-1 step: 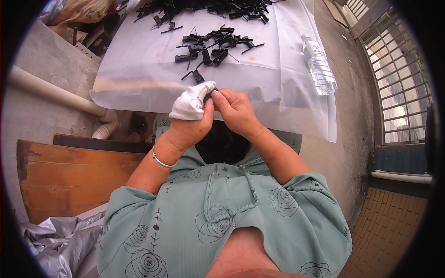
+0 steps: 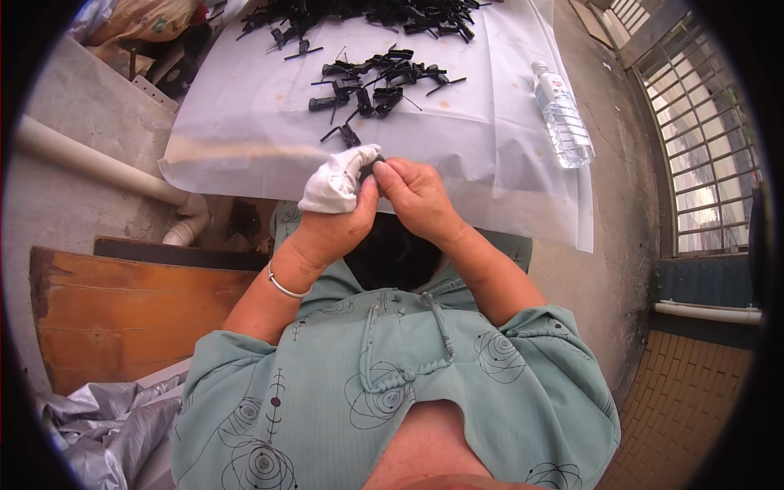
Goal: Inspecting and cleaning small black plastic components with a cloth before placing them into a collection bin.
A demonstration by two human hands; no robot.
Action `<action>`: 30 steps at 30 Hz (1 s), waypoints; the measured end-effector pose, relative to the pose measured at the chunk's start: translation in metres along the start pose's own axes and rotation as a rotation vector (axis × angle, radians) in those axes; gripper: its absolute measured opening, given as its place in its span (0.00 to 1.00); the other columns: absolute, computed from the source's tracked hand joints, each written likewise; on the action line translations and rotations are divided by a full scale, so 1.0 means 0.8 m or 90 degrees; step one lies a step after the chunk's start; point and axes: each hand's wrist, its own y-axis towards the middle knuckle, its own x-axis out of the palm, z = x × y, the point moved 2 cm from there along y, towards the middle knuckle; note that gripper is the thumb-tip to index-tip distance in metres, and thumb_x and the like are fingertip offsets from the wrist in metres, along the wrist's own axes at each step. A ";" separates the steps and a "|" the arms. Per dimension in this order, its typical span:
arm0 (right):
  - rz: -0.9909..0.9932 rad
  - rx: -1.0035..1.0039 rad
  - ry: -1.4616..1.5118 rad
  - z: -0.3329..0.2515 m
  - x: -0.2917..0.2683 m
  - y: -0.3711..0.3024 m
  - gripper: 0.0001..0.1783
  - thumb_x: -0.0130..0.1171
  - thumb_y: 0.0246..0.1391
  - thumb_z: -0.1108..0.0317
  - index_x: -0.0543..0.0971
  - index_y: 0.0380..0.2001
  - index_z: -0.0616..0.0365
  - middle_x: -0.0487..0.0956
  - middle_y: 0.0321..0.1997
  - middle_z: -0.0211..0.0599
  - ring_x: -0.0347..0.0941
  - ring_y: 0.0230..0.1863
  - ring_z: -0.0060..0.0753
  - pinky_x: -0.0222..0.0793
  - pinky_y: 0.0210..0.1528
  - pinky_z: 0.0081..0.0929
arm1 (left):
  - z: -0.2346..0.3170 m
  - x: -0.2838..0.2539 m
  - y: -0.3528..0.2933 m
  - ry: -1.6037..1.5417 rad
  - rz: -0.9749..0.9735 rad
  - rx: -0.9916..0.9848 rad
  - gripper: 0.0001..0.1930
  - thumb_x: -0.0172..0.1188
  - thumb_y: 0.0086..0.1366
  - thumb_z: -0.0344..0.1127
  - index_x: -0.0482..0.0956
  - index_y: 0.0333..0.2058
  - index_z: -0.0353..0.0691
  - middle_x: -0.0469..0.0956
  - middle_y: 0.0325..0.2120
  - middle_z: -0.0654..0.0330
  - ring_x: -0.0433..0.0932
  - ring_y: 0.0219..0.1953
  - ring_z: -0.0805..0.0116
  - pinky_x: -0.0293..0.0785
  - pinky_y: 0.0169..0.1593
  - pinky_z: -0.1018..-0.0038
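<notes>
Black part seemingly between both grips.

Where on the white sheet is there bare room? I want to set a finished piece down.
The white sheet is bare left of the near black parts, and between them and the water bottle. The top edge is crowded with the black pile.

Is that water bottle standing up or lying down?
Lying down. The clear water bottle rests on its side along the right edge of the white plastic sheet, cap pointing away from the person.
</notes>
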 end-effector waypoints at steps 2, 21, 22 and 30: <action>-0.028 0.006 0.055 -0.006 -0.005 -0.001 0.13 0.48 0.58 0.66 0.73 0.26 0.65 0.72 0.21 0.29 0.64 0.26 0.16 0.63 0.29 0.18 | -0.006 -0.001 -0.002 -0.079 -0.013 -0.065 0.14 0.55 0.56 0.27 0.71 0.42 0.32 0.75 0.31 0.57 0.74 0.31 0.70 0.71 0.39 0.75; -0.014 -0.041 0.026 -0.017 -0.012 0.004 0.07 0.57 0.51 0.70 0.71 0.26 0.61 0.68 0.19 0.26 0.59 0.21 0.16 0.59 0.24 0.17 | 0.002 -0.008 -0.002 -0.359 -0.173 -0.258 0.14 0.44 0.58 0.28 0.64 0.44 0.35 0.67 0.29 0.65 0.63 0.31 0.80 0.64 0.35 0.82; -0.026 -0.056 -0.027 -0.022 -0.013 0.002 0.09 0.55 0.53 0.68 0.71 0.26 0.62 0.68 0.18 0.28 0.59 0.21 0.18 0.59 0.24 0.19 | -0.002 -0.007 -0.002 -0.359 -0.173 -0.259 0.14 0.44 0.58 0.28 0.64 0.44 0.35 0.67 0.29 0.65 0.63 0.31 0.80 0.64 0.35 0.82; -0.124 -0.008 -0.144 -0.018 -0.001 0.008 0.14 0.47 0.57 0.66 0.71 0.23 0.65 0.66 0.16 0.35 0.57 0.21 0.22 0.60 0.25 0.24 | -0.002 -0.002 -0.005 0.010 -0.096 -0.078 0.11 0.46 0.54 0.27 0.66 0.37 0.32 0.70 0.30 0.49 0.70 0.34 0.54 0.66 0.41 0.68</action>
